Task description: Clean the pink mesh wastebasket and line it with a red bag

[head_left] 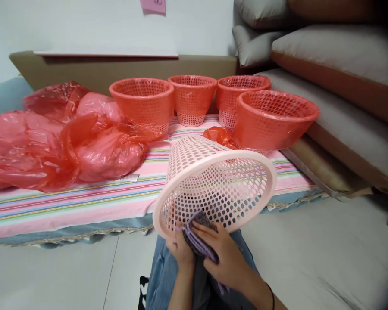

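Note:
A pale pink perforated plastic basket (pixel 194 163) lies tilted on its side, its wide opening facing me. My left hand (pixel 183 247) grips the lower left part of its rim. Folded in my right hand (pixel 224 254) is a dark grey and purple cloth (pixel 200 245), pressed at the near edge of the opening. My left fingers sit right beside the cloth. The basket's narrow end points away, over the striped cover.
Several baskets wrapped in red plastic (pixel 142 101) stand behind on the striped bed cover (pixel 116 202). Crumpled red plastic bags (pixel 67 142) lie at the left. Grey and brown cushions (pixel 342 64) are stacked at the right.

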A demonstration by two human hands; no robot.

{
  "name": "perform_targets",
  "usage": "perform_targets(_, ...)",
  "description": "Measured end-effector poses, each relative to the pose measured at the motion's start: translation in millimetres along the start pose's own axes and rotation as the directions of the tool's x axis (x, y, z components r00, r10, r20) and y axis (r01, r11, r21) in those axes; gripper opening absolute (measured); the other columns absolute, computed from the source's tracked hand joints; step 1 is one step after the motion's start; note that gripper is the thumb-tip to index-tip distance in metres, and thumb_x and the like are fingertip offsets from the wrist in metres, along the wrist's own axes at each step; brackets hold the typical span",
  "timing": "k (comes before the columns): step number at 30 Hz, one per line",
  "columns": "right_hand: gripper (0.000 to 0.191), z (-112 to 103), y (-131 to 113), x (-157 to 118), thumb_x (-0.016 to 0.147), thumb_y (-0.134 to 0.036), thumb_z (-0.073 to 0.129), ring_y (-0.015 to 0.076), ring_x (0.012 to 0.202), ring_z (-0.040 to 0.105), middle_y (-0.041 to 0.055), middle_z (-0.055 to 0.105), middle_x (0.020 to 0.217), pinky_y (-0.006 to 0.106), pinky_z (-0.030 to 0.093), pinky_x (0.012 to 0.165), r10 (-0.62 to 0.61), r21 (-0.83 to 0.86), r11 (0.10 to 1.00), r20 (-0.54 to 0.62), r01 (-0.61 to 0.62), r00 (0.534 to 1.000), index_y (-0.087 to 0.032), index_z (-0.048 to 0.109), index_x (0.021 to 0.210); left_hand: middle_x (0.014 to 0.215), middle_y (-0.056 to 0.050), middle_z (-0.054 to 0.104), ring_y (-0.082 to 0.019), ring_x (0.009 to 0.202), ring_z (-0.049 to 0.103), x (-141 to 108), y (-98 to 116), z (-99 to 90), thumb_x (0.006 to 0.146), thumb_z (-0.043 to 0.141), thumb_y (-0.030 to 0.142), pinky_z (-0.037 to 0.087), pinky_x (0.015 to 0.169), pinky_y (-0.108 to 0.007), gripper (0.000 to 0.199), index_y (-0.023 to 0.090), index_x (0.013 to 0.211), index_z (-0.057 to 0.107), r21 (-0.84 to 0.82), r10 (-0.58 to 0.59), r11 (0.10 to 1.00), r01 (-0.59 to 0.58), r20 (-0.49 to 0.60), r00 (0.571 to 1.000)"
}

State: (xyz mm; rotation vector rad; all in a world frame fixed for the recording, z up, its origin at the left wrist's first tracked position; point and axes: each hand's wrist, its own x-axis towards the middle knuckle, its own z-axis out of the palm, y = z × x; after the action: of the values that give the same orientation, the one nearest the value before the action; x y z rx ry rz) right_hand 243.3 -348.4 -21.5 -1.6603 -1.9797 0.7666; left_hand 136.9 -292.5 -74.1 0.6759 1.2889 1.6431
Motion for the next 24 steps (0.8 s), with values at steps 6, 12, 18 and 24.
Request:
perform_targets(6, 0.081, -28, 10, 21, 0.062, -0.01, 0.053, 0.0248, 0.126, 0.054, -0.0067, 0.053, 0.144, 0.042, 0.045, 0.109, -0.043, 0.103, 0.993, -0.06, 0.049, 0.997, -0.034, 0.052, 0.14, 0.123, -0.011, 0.07, -0.03, 0.128, 0.056, 2, 3, 2.2, 0.084, 0.064, 0.036, 0.042, 0.112, -0.047, 0.04, 0.016, 0.119, 0.066, -0.005, 0.024, 1.0, -0.024, -0.033, 0.999)
perform_targets(12, 0.058, -68, 30, 136, 0.083, -0.023, 0.05, 0.0258, 0.132, 0.048, 0.0043, 0.052, 0.146, 0.042, 0.033, 0.114, 0.043, -0.289, 0.951, -0.241, -0.114, 0.97, -0.02, 0.05, 0.142, 0.141, -0.012, 0.058, -0.025, 0.137, 0.048, 0, 9, 3.6, 0.089, 0.061, 0.033, 0.033, 0.118, -0.041, 0.044, 0.014, 0.128, 0.061, 0.044, 0.13, 0.99, -0.132, 0.051, 0.99)
perform_targets(18, 0.047, -44, 55, 190, 0.081, -0.028, 0.058, 0.0374, 0.128, 0.044, 0.007, 0.056, 0.141, 0.053, 0.037, 0.101, 0.112, -0.387, 0.908, -0.14, -0.159, 0.984, -0.024, 0.061, 0.128, 0.144, -0.011, 0.056, -0.025, 0.137, 0.047, 3, 8, 1.9, 0.089, 0.06, 0.034, 0.033, 0.117, -0.038, 0.047, 0.015, 0.133, 0.059, 0.098, 0.119, 0.987, -0.127, 0.079, 0.99)
perform_targets(24, 0.044, -30, 59, 181, 0.083, -0.027, 0.053, 0.0355, 0.124, 0.044, 0.0092, 0.06, 0.134, 0.051, 0.034, 0.1, 0.125, -0.435, 0.886, -0.105, -0.159, 0.987, -0.023, 0.061, 0.127, 0.141, -0.011, 0.058, -0.024, 0.137, 0.048, 2, 5, 4.4, 0.09, 0.059, 0.034, 0.034, 0.117, -0.038, 0.045, 0.016, 0.131, 0.06, 0.085, 0.157, 0.983, -0.163, 0.075, 0.985)
